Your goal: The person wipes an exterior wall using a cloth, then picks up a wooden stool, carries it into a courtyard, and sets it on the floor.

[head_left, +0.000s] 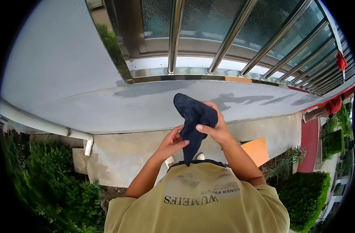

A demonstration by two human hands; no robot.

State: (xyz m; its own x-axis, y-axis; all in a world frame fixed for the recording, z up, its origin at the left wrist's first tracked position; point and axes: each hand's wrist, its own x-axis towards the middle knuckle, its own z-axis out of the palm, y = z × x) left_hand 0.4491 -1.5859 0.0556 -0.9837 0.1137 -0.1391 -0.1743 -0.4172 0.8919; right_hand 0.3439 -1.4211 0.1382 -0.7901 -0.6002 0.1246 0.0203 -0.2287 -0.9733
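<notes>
A dark navy cloth (193,118) hangs bunched between my two hands, in front of the pale wall. My right hand (216,126) grips its right side, with the thumb pressed on the front and the fingers behind. On the lower left edge, my left hand (172,143) holds the cloth between thumb and fingers. One rounded end of the cloth sticks up to the upper left, and a narrow tail hangs down to my shirt.
Metal window bars (233,37) jut out above the wall (146,110). A white drainpipe (49,126) runs along the left. An orange board (256,150) lies on the concrete ledge (119,155). Bushes (305,198) flank both sides. Another person (333,106) is at far right.
</notes>
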